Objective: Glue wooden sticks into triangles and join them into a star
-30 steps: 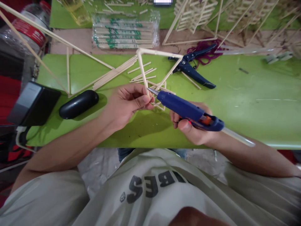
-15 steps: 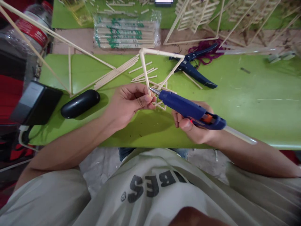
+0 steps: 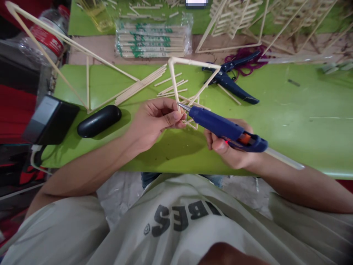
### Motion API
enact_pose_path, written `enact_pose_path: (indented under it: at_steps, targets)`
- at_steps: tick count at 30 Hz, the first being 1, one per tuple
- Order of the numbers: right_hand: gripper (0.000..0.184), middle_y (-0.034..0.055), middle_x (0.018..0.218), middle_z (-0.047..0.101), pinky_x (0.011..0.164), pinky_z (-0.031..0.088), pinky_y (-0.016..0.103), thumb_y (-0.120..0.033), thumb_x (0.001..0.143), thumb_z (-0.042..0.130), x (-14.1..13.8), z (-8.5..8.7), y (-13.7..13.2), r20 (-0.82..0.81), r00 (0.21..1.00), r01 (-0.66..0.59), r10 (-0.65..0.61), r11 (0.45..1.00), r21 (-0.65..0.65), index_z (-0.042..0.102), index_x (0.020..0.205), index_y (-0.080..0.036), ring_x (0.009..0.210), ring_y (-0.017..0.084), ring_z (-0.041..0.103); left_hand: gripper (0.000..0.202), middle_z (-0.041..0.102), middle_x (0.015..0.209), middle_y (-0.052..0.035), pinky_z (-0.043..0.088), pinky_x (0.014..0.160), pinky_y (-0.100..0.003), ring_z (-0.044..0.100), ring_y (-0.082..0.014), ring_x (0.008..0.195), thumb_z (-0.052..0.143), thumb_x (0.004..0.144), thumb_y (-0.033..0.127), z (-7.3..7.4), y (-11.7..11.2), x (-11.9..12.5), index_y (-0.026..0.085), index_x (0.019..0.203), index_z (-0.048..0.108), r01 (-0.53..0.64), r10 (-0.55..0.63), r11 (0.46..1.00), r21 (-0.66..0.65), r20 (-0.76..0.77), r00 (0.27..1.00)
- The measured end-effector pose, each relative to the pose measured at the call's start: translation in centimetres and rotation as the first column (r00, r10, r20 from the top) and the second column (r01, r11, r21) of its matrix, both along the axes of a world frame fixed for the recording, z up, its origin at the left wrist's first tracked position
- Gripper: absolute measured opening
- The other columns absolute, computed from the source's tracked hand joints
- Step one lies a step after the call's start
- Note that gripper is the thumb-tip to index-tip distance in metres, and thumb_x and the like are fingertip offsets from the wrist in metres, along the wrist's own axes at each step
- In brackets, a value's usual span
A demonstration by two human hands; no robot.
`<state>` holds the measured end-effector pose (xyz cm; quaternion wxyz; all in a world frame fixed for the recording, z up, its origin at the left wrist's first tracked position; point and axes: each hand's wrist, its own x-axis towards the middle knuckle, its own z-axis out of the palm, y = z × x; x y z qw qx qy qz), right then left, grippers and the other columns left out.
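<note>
Green surface (image 3: 289,121) below, close work here: left hand (image 3: 156,123), fingers clamped on the stick frame (image 3: 174,81) above it; right hand (image 3: 234,152), fingers wrapped round the blue glue gun (image 3: 217,122), nozzle (image 3: 184,106) right at the frame, pliers (image 3: 237,89) beyond.

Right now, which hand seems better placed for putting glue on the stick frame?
Probably the right hand: it holds the blue glue gun, whose metal nozzle is at the stick frame. The left hand is occupied, pinching that frame close to the nozzle tip.
</note>
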<state>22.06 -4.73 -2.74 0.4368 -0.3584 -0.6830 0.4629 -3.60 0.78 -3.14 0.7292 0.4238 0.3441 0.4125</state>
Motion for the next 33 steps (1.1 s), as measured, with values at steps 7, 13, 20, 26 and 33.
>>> enact_pose_path:
  at_steps: [7,13,20,26,33]
  targets:
    - [0.048,0.0004,0.071,0.062,0.054,0.039,0.032,-0.059,0.100,0.085,0.3,-0.6,-0.2,0.013,0.999,0.031,-0.030,0.999,-0.030,0.064,0.078,-0.022,0.059,0.013,0.053,0.043,0.082,0.088,0.0004,0.072,0.075,-0.028,0.077,-0.0136,0.075,0.111,0.077,0.050,0.1,-0.1,-0.1,0.022,0.091,0.081,-0.009,0.010,1.000,0.026,-0.031,0.999]
    - [0.040,0.0006,0.075,0.072,0.055,0.049,0.032,-0.061,0.103,0.082,0.7,-1.2,-0.6,-0.011,0.992,0.127,-0.129,0.984,-0.125,0.083,0.115,-0.023,0.058,0.013,0.062,0.044,0.083,0.090,-0.0007,0.072,0.077,-0.028,0.078,-0.0141,0.076,0.109,0.079,0.051,0.0,0.0,-0.3,0.021,0.092,0.081,-0.044,0.048,0.997,0.063,-0.058,0.997]
    - [0.035,0.0022,0.089,0.078,0.064,0.056,0.033,-0.059,0.104,0.082,1.0,-1.5,-0.6,-0.062,0.995,0.077,-0.080,0.996,-0.043,0.085,0.114,-0.026,0.067,0.015,0.071,0.040,0.082,0.093,-0.0013,0.072,0.080,-0.031,0.077,-0.0141,0.077,0.108,0.082,0.050,-0.3,0.0,-0.2,0.022,0.093,0.081,-0.027,0.037,0.996,0.087,-0.117,0.992]
    - [0.034,0.0031,0.089,0.076,0.063,0.053,0.033,-0.057,0.105,0.081,1.1,-1.7,-0.5,-0.082,0.995,0.057,-0.057,0.998,-0.013,0.082,0.106,-0.023,0.070,0.016,0.071,0.038,0.082,0.092,-0.0015,0.071,0.081,-0.029,0.078,-0.0142,0.082,0.109,0.081,0.046,-0.4,-0.2,0.1,0.021,0.089,0.082,-0.002,0.010,0.997,0.074,-0.103,0.995]
    - [0.037,0.0030,0.083,0.071,0.061,0.050,0.037,-0.059,0.098,0.087,1.1,-1.4,-0.4,-0.089,0.994,0.050,-0.056,0.996,-0.068,0.078,0.091,-0.024,0.064,0.017,0.064,0.036,0.082,0.092,-0.0026,0.072,0.080,-0.030,0.078,-0.0149,0.082,0.106,0.085,0.046,-0.5,-0.2,0.1,0.021,0.091,0.081,0.006,0.009,0.995,0.101,-0.139,0.990]
